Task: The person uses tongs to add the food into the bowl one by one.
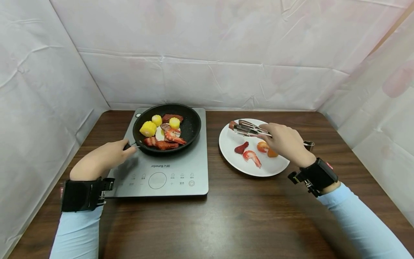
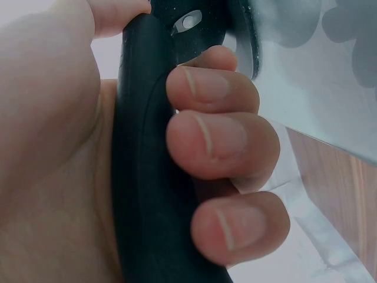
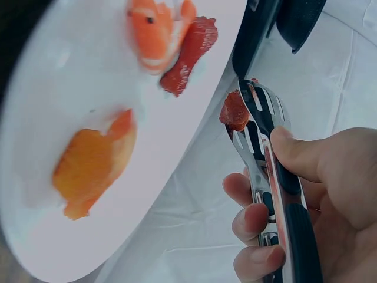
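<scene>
A black frying pan sits on a grey induction cooker, filled with corn pieces, shrimp, sausage and meat slices. My left hand grips the pan's black handle, fingers curled round it. My right hand holds metal tongs over the far side of a white plate. The tongs pinch a red piece of meat at their tips. On the plate lie a shrimp, a red meat piece and an orange piece.
The cooker and plate stand on a dark wooden table. White sheeting closes off the back and both sides. The cooker's control panel faces me near its front edge.
</scene>
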Motion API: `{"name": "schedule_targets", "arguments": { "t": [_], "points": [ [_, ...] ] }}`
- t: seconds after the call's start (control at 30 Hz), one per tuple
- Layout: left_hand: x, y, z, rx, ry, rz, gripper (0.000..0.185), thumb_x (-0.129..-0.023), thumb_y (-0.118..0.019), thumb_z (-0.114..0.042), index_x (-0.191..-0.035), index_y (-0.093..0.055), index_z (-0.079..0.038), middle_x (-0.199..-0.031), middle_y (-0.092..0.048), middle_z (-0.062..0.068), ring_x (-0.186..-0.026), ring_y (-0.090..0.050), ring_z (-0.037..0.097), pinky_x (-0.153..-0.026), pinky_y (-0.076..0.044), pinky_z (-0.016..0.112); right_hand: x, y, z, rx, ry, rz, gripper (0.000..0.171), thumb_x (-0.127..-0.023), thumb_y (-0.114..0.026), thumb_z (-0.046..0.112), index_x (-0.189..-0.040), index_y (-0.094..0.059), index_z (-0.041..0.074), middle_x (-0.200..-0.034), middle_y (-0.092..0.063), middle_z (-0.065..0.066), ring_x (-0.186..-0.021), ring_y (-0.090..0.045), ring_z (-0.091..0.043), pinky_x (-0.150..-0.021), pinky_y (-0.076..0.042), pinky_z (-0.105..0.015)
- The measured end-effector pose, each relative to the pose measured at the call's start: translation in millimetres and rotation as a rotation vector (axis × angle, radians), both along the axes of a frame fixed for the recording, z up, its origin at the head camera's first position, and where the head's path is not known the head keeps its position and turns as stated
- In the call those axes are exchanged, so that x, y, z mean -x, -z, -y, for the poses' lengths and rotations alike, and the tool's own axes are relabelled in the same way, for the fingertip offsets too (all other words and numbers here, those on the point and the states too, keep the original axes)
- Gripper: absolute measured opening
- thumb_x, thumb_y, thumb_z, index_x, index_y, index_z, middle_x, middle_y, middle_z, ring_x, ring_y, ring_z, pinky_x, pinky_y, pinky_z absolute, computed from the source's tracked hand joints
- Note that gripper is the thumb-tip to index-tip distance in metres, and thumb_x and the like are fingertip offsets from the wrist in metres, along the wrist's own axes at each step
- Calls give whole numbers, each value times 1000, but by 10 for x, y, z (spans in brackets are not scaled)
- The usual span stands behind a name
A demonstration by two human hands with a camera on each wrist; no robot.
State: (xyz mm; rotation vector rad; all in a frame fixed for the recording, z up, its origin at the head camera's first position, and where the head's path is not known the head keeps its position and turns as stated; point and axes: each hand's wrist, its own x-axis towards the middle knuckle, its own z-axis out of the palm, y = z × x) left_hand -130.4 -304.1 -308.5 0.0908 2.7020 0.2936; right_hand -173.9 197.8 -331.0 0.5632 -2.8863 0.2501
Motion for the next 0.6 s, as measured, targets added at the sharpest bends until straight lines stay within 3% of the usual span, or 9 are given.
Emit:
{"name": "schedule_targets", "arguments": {
  "t": [0.2,0.4,0.6],
  "points": [
    [-5,-2,-13,-8,-8,-10,76,-106,-29,-41,-153,-22,18,-148,-37,45,-129,-51,57,-105,-43,69,41,-122,81,-15,-18,12,41,-100,-65,32,-132,-67,8,-123,-73,-16,-86,-72,-32,-49,-42,-32],
    [-4,-5,-23,-13,-8,-18,75,-106,-29,-41,-153,-22,18,-149,-36,44,-131,-48,58,-107,-41,69,92,-269,143,-28,-33,25,42,-100,-65,33,-135,-65,10,-126,-72,-13,-97,-73,-33,-62,-54,-46],
    [-13,-6,-16,-19,-11,-17,75,-106,-29,-40,-153,-22,18,-148,-36,45,-130,-50,58,-105,-43,68,156,-385,234,-31,-58,18,41,-100,-64,34,-136,-65,14,-128,-72,-11,-102,-72,-33,-64,-54,-50]
  ]
}}
